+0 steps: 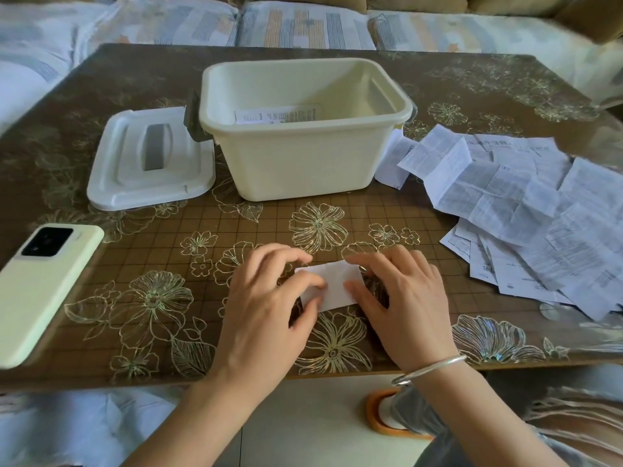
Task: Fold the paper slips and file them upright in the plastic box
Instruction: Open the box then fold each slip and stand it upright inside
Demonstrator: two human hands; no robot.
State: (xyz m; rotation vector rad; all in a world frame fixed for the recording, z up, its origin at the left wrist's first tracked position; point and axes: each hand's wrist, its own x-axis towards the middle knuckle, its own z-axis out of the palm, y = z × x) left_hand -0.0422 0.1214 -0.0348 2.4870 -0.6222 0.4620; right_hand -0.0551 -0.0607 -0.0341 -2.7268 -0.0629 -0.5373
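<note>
A small white folded paper slip (333, 284) lies on the table near its front edge. My left hand (266, 311) pinches its left end with curled fingers and thumb. My right hand (401, 298) pinches its right end the same way. The cream plastic box (303, 156) stands open at the middle of the table, behind the hands. One printed slip (269, 115) leans inside it against the far wall. A loose pile of unfolded printed slips (526, 210) spreads over the table's right side.
The box's white lid (148, 160) with a grey handle lies flat left of the box. A pale phone (43, 284) lies face down at the front left. A sofa with patterned covers runs behind the table (168, 264).
</note>
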